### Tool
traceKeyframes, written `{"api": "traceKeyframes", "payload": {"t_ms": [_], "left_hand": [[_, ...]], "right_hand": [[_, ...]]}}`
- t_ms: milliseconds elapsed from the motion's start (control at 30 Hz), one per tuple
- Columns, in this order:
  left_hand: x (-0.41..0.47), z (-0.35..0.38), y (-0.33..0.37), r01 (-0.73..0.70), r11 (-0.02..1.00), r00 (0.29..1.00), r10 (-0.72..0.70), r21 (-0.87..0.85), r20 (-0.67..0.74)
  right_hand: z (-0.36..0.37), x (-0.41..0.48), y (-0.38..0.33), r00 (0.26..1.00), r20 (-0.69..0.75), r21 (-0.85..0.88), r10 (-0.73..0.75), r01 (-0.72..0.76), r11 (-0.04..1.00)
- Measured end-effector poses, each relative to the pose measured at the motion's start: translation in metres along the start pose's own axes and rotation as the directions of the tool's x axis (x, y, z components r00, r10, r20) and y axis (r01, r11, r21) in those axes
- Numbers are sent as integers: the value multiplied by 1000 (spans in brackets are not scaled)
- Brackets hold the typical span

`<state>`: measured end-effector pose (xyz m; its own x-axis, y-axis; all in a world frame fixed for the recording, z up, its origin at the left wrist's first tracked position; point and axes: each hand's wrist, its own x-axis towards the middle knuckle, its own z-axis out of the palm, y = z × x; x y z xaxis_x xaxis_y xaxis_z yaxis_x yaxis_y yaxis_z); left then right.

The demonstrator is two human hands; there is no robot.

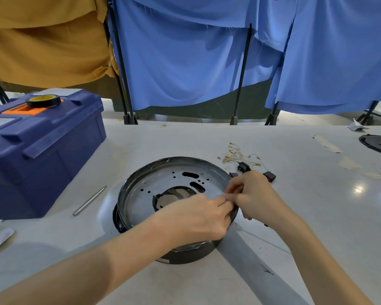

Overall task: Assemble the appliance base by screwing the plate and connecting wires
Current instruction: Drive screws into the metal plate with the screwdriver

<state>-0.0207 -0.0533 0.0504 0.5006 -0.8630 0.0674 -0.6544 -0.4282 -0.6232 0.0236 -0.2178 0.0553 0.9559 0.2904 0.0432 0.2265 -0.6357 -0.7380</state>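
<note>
The appliance base (185, 257) sits on the tabletop (317, 194) directly in front of the person, with the perforated metal plate (141, 194) seated inside it. Both hands work at its right rim. The left hand (196, 216) and the right hand (254, 194) each pinch a small item (226, 196) between curled fingertips; what it is cannot be told.

Recommended practice: keep the base flat, brace one hand against the rim, and align before fastening.

The terminal wires (240, 155) and black switches (269, 176) lie just beyond the rim. A metal rod tool (89, 201) lies to the left, near the blue toolbox (42, 161), which carries a tape roll (43, 100). The left forearm hides the base's near edge.
</note>
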Motion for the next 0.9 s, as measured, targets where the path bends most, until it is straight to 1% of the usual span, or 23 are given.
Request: {"api": "traceKeyframes", "payload": {"t_ms": [100, 300, 533, 700, 833, 900], "left_hand": [[1, 2, -4, -18, 999, 997, 20, 33, -77], [5, 1, -5, -45, 994, 985, 60, 96, -163], [-3, 2, -9, -92, 980, 971, 127, 175, -200], [-5, 9, -8, -87, 982, 968, 124, 170, -219], [-4, 11, -7, -64, 989, 968, 94, 134, -232], [-4, 10, -9, -45, 995, 969, 65, 89, -238]], "right_hand": [[-4, 0, 2, 1000, 11, 71, 23, -24, 997], [-6, 3, 8, 999, 16, 223, 40, -43, 974], [-4, 7, 13, 997, 29, 378, 78, -83, 922], [-3, 8, 16, 996, 29, 437, 82, -86, 895], [-3, 8, 17, 997, 31, 463, 77, -82, 882], [-2, 8, 18, 996, 34, 488, 82, -88, 869]]}}
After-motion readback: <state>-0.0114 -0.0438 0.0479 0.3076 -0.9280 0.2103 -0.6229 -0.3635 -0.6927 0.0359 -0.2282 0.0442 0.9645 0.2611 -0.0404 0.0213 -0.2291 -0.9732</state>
